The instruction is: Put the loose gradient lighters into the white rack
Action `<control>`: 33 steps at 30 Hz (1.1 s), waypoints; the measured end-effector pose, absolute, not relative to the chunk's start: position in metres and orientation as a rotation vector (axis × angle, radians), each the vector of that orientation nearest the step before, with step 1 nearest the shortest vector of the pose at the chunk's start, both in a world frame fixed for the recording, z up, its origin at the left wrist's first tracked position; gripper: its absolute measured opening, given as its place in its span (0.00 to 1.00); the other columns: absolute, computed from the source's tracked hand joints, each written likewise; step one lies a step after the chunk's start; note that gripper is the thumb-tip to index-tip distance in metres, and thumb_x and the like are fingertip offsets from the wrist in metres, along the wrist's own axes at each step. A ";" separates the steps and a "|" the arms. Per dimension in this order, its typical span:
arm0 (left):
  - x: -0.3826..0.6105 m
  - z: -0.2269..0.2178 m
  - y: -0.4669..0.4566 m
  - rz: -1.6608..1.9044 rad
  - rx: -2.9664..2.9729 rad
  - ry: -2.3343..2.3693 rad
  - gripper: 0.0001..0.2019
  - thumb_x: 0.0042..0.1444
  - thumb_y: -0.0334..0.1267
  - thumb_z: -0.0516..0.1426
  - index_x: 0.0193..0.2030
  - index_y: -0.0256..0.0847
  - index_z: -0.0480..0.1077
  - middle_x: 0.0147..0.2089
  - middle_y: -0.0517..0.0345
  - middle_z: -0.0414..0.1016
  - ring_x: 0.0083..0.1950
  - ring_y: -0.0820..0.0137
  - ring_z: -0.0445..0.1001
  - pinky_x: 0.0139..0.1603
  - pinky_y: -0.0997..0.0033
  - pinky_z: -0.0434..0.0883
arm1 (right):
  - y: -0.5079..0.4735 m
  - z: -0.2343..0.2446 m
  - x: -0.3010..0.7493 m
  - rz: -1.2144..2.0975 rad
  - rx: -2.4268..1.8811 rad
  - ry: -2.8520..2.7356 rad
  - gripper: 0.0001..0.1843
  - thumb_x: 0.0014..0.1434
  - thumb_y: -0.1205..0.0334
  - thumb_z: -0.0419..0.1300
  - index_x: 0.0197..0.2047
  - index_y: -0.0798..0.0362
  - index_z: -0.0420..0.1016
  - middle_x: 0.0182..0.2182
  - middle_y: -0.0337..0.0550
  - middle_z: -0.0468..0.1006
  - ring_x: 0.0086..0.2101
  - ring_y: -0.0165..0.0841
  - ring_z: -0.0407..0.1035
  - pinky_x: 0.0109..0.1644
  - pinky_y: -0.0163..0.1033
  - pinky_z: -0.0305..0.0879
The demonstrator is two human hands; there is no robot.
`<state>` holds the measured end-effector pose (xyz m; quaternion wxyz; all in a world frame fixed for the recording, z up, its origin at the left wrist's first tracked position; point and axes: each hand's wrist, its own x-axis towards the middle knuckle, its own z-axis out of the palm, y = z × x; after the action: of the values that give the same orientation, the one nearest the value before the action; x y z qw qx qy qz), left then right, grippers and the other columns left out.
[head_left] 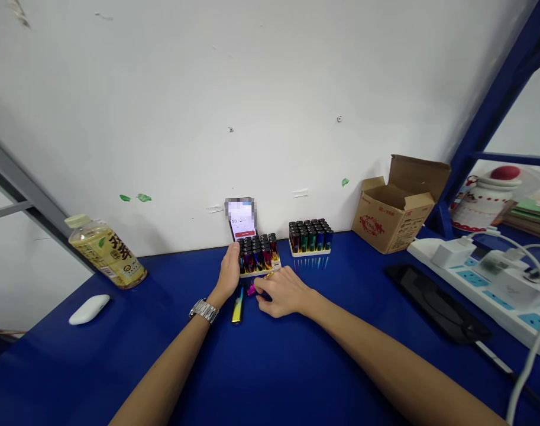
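My left hand (229,273), a metal watch on its wrist, rests against the left side of a tray of colourful lighters (257,253) and holds it. My right hand (282,291) lies on the blue table (270,367) just in front of that tray, its fingers pinched on a pink lighter (251,289). A yellow and blue lighter (238,306) lies loose on the table between my two hands. A second tray of lighters (310,236) stands to the right, by the wall.
A phone (242,220) leans on the wall behind the trays. At left stand a tea bottle (105,251) and a white case (89,309). At right are an open cardboard box (396,207), a black phone (436,303) and a white power strip (487,283).
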<state>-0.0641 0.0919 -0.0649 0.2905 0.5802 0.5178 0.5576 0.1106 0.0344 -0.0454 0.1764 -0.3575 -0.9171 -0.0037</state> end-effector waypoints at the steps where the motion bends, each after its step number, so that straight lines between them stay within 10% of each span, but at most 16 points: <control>1: -0.064 -0.065 0.092 1.488 1.546 1.381 0.25 0.59 0.58 0.44 0.41 0.39 0.70 0.42 0.55 0.75 0.45 0.64 0.70 0.51 0.62 0.65 | 0.034 -0.045 0.110 -0.012 -1.002 -2.595 0.10 0.53 0.60 0.54 0.36 0.51 0.74 0.22 0.39 0.75 0.20 0.32 0.61 0.26 0.36 0.42; 7: -0.063 -0.063 0.091 1.491 1.536 1.380 0.26 0.58 0.59 0.45 0.41 0.39 0.70 0.42 0.55 0.75 0.44 0.64 0.71 0.51 0.62 0.65 | 0.036 -0.046 0.109 -0.055 -1.010 -2.569 0.16 0.56 0.59 0.54 0.46 0.52 0.73 0.26 0.43 0.78 0.22 0.34 0.65 0.25 0.36 0.46; 33: -0.066 -0.067 0.094 1.503 1.513 1.322 0.25 0.60 0.56 0.46 0.48 0.38 0.71 0.50 0.51 0.75 0.54 0.62 0.70 0.58 0.59 0.63 | 0.062 -0.054 0.118 0.459 -1.152 -1.433 0.14 0.66 0.52 0.43 0.37 0.51 0.62 0.25 0.38 0.70 0.26 0.32 0.68 0.32 0.36 0.61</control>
<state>-0.0657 0.0943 -0.0675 0.3110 0.5733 0.5007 0.5692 0.1179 0.0622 -0.0543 0.5838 -0.4937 -0.6138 0.1965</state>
